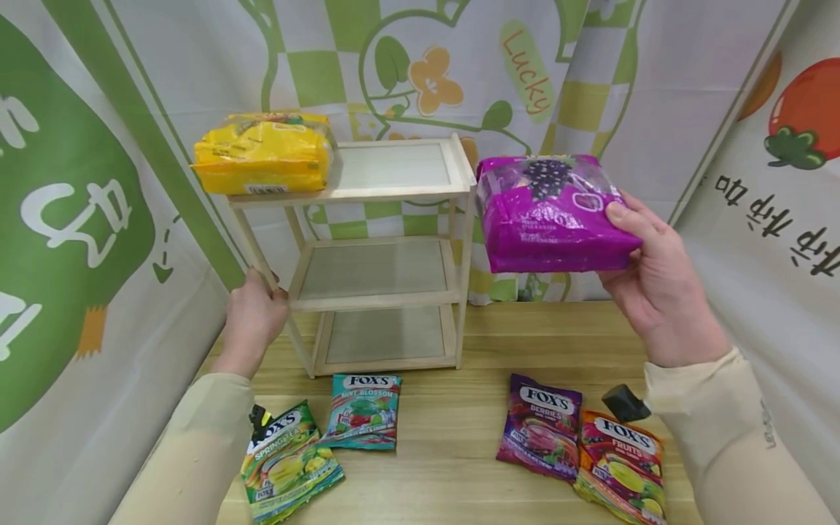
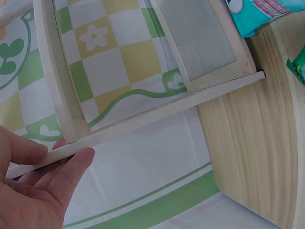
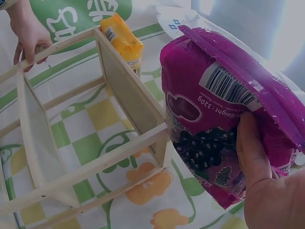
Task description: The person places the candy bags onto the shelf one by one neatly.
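Note:
My right hand [image 1: 663,281] grips a purple candy bag [image 1: 551,219] with dark grapes printed on it. It holds the bag in the air just right of the top of a small wooden shelf rack [image 1: 374,299]. In the right wrist view the bag's barcode and "320g" print show beside the rack's top corner. My left hand [image 1: 254,310] pinches the rack's left front post between thumb and fingers, as the left wrist view also shows. A yellow bag [image 1: 262,157] lies on the left part of the top shelf. The two lower shelves hold nothing.
On the wooden table [image 1: 446,467] in front lie a green Springtea bag [image 1: 289,467], a teal Mint Blossom bag [image 1: 366,412], a purple Berries bag [image 1: 541,426] and a red Fruits bag [image 1: 623,463]. Printed curtains [image 1: 315,51] enclose the back and sides.

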Action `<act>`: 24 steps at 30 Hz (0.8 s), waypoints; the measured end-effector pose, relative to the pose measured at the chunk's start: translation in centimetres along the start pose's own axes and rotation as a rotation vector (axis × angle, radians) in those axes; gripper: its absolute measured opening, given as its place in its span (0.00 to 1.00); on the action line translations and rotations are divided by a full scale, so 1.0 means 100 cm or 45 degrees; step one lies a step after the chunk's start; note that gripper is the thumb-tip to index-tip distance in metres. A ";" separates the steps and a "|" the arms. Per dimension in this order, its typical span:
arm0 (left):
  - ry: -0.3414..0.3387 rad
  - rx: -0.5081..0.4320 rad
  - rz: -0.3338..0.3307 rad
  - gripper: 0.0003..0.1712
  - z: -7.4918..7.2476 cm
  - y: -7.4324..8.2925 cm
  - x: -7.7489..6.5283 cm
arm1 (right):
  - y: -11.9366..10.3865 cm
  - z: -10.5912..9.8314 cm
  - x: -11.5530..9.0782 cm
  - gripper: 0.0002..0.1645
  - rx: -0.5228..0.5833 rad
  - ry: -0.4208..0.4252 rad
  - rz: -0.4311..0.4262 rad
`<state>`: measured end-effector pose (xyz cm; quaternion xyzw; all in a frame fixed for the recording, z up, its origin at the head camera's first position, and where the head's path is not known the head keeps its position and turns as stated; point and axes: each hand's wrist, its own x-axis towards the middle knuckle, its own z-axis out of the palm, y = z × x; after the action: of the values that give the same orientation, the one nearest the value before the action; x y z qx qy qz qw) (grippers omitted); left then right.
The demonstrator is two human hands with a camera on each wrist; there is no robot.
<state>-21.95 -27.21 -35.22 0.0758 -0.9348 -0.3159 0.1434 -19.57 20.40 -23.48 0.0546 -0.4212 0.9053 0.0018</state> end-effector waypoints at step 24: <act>0.049 -0.018 0.042 0.13 0.001 -0.001 0.001 | -0.004 0.022 0.004 0.33 0.101 -0.097 -0.096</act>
<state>-22.09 -27.24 -35.33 0.0655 -0.9308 -0.3184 0.1672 -19.78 18.97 -21.69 0.1048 -0.3823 0.9179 0.0176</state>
